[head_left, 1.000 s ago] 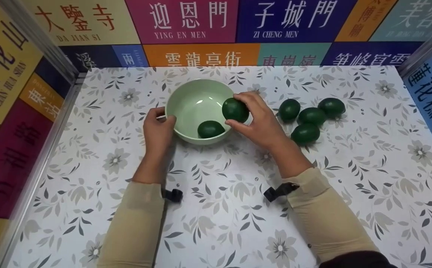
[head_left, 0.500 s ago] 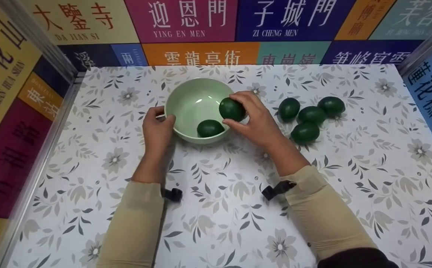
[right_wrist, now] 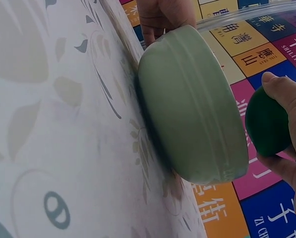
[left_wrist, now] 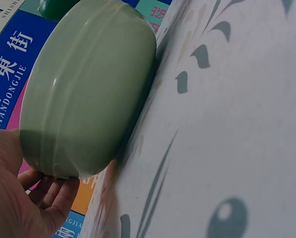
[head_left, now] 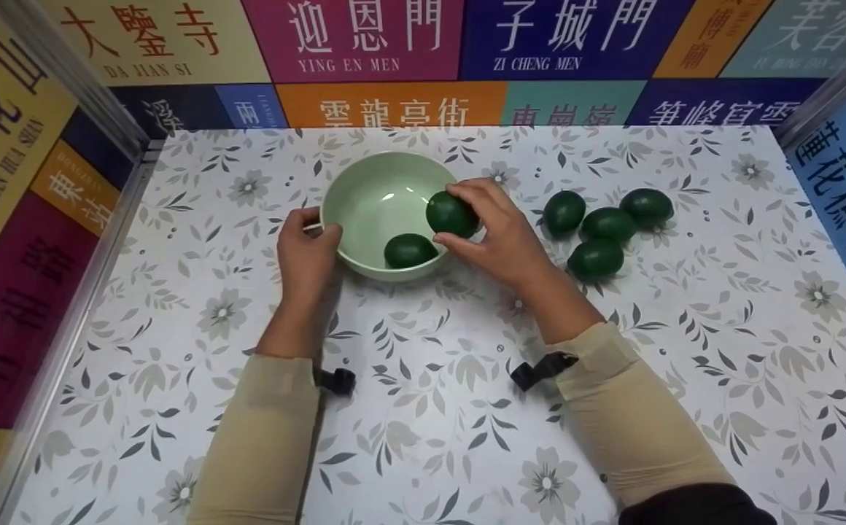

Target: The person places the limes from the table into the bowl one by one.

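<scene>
A pale green bowl (head_left: 365, 189) stands on the table, with one dark green lime (head_left: 410, 251) lying inside near its front wall. My left hand (head_left: 308, 255) grips the bowl's left rim between thumb and fingers; in the left wrist view the fingers (left_wrist: 63, 196) lie against the bowl's outside. Over the right rim, my right hand (head_left: 507, 237) holds a second lime (head_left: 448, 214) between thumb and fingers. The right wrist view has this held lime (right_wrist: 267, 121) apart from the bowl (right_wrist: 192, 109), above its rim.
To the right of my right hand, several more limes (head_left: 607, 226) sit in a loose cluster on the flower-patterned table (head_left: 452, 408). Panels with printed lettering (head_left: 372, 44) border the table at the back and both sides.
My right hand has shifted slightly left with the lime, bringing it a little further over the bowl. The left hand keeps its grip on the rim, and the bowl stays in place.
</scene>
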The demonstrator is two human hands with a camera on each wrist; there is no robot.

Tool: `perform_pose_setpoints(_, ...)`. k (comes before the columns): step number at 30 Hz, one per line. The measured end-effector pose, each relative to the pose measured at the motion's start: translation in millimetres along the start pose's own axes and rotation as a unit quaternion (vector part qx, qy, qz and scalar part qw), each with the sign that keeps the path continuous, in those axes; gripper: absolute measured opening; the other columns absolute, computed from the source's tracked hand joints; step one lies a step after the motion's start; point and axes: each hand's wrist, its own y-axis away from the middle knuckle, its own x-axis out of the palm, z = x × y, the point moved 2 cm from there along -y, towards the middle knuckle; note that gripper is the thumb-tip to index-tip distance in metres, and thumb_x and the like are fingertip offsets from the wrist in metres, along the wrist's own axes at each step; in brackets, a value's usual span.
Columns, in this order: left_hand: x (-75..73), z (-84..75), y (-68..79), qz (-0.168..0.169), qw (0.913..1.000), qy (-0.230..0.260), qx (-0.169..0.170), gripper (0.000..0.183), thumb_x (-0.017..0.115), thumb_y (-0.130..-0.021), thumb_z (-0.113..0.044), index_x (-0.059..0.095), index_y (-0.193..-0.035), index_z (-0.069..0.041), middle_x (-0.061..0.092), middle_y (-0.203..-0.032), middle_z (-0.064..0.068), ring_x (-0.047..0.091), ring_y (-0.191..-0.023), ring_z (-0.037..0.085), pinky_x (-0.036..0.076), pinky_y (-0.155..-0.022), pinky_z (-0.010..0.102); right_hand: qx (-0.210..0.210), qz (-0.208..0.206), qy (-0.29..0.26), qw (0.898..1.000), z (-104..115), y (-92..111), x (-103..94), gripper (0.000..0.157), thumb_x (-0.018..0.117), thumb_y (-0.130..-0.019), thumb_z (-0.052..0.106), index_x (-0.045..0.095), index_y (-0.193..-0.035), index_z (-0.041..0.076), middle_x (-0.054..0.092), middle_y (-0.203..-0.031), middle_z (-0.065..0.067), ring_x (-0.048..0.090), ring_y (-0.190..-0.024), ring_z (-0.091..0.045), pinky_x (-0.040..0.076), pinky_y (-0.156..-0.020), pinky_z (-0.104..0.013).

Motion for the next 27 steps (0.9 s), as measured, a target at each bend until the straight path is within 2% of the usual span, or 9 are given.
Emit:
perform_pose_setpoints(10, 1.1, 0.6, -1.7, -0.002, 0.9998, 0.017, 0.007, 0.032, 0.059, -0.087, -0.006, 0.066, -0.118, -0.006, 0.068, -0.117, 0.011, 0.07, -0.097, 0.021, 0.06, -0.076, 0.032, 0.012, -0.007, -0.004, 1.0, 5, -7, 3.8, 0.063, 0.082, -0.089, 0.034, 0.061, -0.141, 0.005, 0.059, -0.136, -0.015, 0.058, -0.128, -0.026, 0.049, -0.11, -0.04)
perform_pose_setpoints(22, -2.5, -1.4, -1.6, 0.001, 0.9998, -0.018, 0.012, 0.035, 0.061, -0.089, -0.009, 0.066, -0.123, -0.007, 0.067, -0.123, 0.009, 0.067, -0.101, 0.02, 0.056, -0.079, 0.03, 0.067, 0.019, -0.011, 0.998, 16, -19, 14.4, 0.061, 0.081, -0.09, 0.037, 0.062, -0.14, 0.009, 0.06, -0.139, -0.008, 0.056, -0.131, -0.022, 0.046, -0.113, -0.04)
perform_pose_setpoints(27, -1.5, -1.3, -2.3, 0.003, 1.0, 0.003, -0.001, 0.034, 0.06, -0.088, -0.008, 0.066, -0.122, -0.007, 0.067, -0.121, 0.008, 0.068, -0.101, 0.019, 0.058, -0.079, 0.031, 0.093, 0.036, 0.0, 0.995, 14, -18, 19.0, 0.062, 0.081, -0.09, 0.04, 0.061, -0.141, 0.011, 0.059, -0.141, -0.006, 0.055, -0.134, -0.022, 0.045, -0.114, -0.041)
